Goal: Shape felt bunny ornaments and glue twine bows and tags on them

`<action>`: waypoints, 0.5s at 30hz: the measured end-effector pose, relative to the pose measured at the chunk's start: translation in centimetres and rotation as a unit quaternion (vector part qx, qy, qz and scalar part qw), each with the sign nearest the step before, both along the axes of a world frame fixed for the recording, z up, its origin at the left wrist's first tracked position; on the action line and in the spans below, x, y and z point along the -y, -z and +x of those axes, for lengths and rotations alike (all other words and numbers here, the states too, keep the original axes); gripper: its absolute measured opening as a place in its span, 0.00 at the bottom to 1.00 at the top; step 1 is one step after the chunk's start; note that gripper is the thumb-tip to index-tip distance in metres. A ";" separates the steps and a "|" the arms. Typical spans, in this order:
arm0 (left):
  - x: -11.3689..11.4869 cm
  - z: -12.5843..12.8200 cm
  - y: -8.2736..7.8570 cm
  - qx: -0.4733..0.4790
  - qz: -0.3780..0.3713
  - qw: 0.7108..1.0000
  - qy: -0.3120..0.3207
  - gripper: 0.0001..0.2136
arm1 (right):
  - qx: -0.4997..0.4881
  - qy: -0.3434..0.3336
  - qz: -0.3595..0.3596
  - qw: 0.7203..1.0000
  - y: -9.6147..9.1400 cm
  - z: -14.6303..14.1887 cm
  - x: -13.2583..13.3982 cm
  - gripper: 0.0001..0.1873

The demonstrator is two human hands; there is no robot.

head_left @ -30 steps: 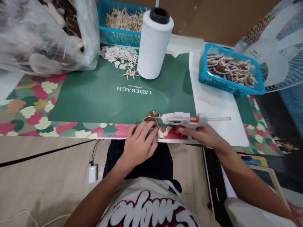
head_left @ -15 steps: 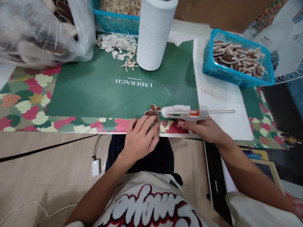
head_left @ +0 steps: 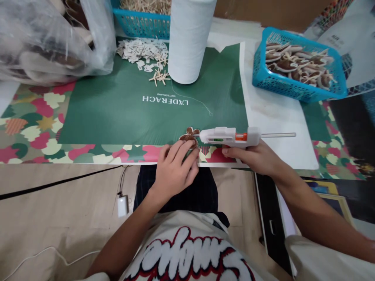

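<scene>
Head view; the brown flower-shaped piece (head_left: 190,131), pale along its edges, lies by the near edge of the desk (head_left: 272,107), on the green LÄDERACH sheet (head_left: 117,117); the print reads upside down from the wearer's side.

Left hand (head_left: 175,168) palm down over the piece's near part; fingers bent and close together, likely to steady it; whether they pinch or merely press is hidden, so cannot tell; the far petals are left exposed, which gives the nozzle access.

Right hand (head_left: 260,158) wrapped round the handle of a white glue gun (head_left: 224,136); one finger extends forward below the body, presumably near the trigger; gun held level and sideways, nozzle at the piece's centre; contact too small to tell; a rod (head_left: 278,135), probably the glue stick, projects behind, clear of the wrist.

Beyond the hands, white labels (head_left: 140,50) and pale bows (head_left: 159,77) lie loose, apparently for easy picking; thread cone (head_left: 190,43) upright beside them, its tail trailing over the sheet; plastic bag (head_left: 101,43) of brown and pale pieces at left; blue basket (head_left: 295,88) at right holds brown pieces with bows, seemingly kept apart from the loose parts; another blue basket (head_left: 143,24) behind holds pale strips.
</scene>
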State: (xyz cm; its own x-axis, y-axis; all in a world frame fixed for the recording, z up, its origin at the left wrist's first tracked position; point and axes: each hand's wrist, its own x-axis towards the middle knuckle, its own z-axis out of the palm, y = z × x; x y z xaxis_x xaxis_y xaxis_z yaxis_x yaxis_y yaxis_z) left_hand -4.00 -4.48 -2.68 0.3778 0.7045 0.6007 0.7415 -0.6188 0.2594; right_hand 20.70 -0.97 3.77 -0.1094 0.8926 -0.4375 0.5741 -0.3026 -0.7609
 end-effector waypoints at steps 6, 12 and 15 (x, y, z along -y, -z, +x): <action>0.0 0.0 0.1 0.004 0.000 1.000 0.000 0.11 | -0.013 0.003 0.000 1.000 -0.2 -0.1 0.2 0.18; 0.0 0.1 0.1 0.002 -0.003 1.000 0.001 0.11 | -0.013 0.002 0.001 1.000 0.2 0.2 0.2 0.18; 0.0 0.1 0.1 0.005 -0.003 1.000 0.001 0.11 | -0.006 0.002 -0.005 1.000 0.0 0.1 0.2 0.18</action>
